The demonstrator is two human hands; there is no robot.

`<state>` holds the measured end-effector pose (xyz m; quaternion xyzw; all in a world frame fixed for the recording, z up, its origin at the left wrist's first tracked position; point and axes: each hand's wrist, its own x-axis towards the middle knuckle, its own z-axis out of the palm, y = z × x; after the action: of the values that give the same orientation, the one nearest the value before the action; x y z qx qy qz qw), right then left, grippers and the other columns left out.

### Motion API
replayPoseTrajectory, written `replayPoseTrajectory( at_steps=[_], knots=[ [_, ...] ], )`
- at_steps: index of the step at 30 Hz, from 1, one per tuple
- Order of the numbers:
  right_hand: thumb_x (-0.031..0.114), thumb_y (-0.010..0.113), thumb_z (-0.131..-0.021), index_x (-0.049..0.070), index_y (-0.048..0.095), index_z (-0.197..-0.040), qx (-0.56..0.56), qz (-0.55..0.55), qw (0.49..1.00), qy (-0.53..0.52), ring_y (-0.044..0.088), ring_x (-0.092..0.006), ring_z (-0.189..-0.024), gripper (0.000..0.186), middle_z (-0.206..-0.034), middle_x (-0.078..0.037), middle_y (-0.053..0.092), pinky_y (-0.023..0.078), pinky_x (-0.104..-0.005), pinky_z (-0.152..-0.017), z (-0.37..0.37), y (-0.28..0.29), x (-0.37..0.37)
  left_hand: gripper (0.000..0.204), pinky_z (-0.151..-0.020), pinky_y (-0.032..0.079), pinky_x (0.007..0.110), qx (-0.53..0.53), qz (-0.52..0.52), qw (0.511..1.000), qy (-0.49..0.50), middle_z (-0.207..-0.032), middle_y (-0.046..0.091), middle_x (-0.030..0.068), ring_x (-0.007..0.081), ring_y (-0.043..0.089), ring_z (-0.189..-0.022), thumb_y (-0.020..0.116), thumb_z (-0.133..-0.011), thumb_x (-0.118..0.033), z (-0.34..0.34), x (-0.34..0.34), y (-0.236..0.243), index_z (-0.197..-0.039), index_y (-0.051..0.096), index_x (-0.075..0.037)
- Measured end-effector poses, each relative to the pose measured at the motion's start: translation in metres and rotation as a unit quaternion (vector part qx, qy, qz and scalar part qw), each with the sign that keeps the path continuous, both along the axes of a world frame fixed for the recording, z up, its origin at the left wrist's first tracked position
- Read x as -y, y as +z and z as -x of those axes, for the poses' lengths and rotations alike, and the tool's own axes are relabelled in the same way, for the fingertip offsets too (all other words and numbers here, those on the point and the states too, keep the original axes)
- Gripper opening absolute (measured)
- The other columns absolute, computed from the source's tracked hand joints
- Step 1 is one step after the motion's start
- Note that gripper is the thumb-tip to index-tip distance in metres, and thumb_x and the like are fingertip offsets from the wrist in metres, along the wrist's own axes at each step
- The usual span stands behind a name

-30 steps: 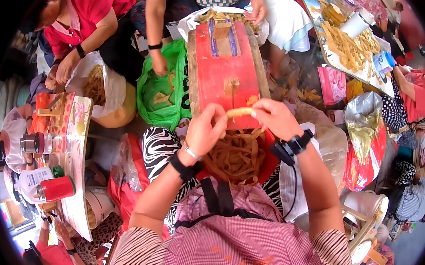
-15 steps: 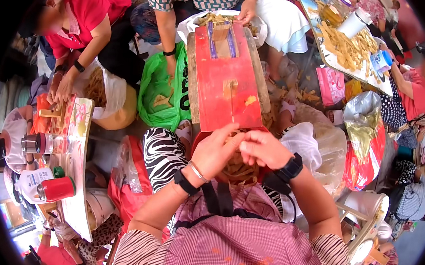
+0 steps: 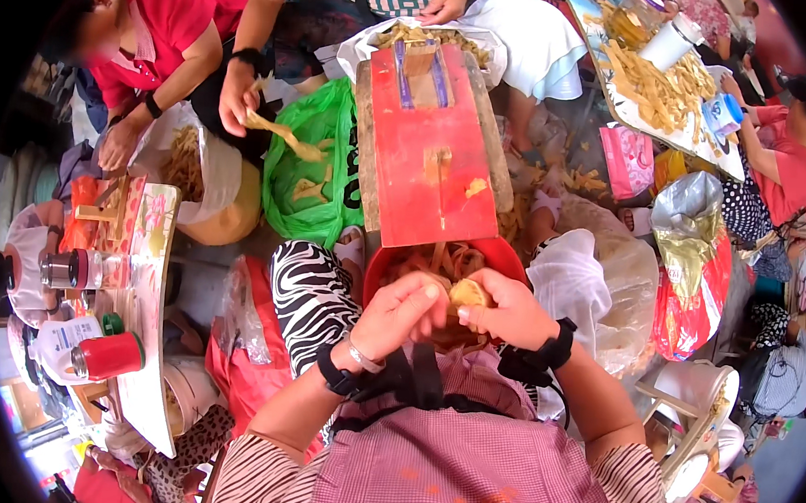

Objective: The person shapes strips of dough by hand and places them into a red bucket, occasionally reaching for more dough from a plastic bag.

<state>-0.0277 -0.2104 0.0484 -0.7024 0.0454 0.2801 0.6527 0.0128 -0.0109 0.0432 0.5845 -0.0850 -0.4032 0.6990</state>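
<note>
Both hands work close together above a red basin at my lap. My right hand is closed on a rounded, pale yellow piece that looks like part of a chicken foot. Beside it, my left hand has its fingers curled and pinched; what they hold is hidden. Several yellowish-orange pieces lie in the basin, partly covered by my hands. Just beyond the basin stands a wooden bench topped with a red board, which bears a small upright peg or slot and scraps.
A green plastic bag with a few pieces stands left of the bench. Across it, a co-worker's hand holds a long yellowish piece. A side table with bottles is at left, and a table heaped with yellow pieces at far right.
My hands have drawn slightly nearer and apart, showing the yellow piece and more of the basin. The co-worker's hand has lifted a long piece out of the green bag.
</note>
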Motion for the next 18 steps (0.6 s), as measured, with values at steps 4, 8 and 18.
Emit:
replayPoseTrajectory(
  at_steps=[4, 8, 18],
  knots=[
    [0.012, 0.056, -0.084, 0.007, 0.044, -0.112, -0.067, -0.156, 0.984, -0.061, 0.045, -0.0048, -0.05, 0.031, -0.074, -0.004, 0.057, 0.036, -0.0186, -0.044, 0.002, -0.007, -0.002, 0.024, -0.058, 0.04, 0.017, -0.007, 0.056, 0.998, 0.018, -0.086, 0.058, 0.0003, 0.0046, 0.053, -0.072, 0.048, -0.087, -0.013, 0.008, 0.016, -0.013, -0.109, 0.052, -0.005],
    [0.017, 0.05, -0.089, 0.008, 0.049, -0.112, -0.094, -0.101, 0.99, -0.011, 0.045, -0.0045, -0.05, 0.025, -0.069, -0.001, 0.053, 0.035, -0.018, -0.044, 0.006, -0.027, 0.003, 0.028, -0.067, 0.047, 0.03, 0.279, -0.181, 0.942, -0.041, -0.088, 0.061, 0.01, 0.0253, 0.06, -0.08, 0.052, -0.08, -0.007, 0.006, 0.015, -0.044, -0.108, 0.053, -0.004],
    [0.024, 0.053, -0.088, 0.003, 0.051, -0.094, -0.256, -0.398, 0.877, -0.083, 0.042, -0.0054, -0.05, 0.021, -0.071, 0.0, 0.051, 0.033, -0.0186, -0.043, 0.017, -0.052, -0.002, 0.016, -0.068, 0.046, 0.032, 0.311, -0.089, 0.944, -0.063, -0.089, 0.059, 0.014, 0.0286, 0.058, -0.078, 0.054, -0.075, -0.008, 0.006, 0.017, -0.033, -0.091, 0.054, -0.003]
  ],
)
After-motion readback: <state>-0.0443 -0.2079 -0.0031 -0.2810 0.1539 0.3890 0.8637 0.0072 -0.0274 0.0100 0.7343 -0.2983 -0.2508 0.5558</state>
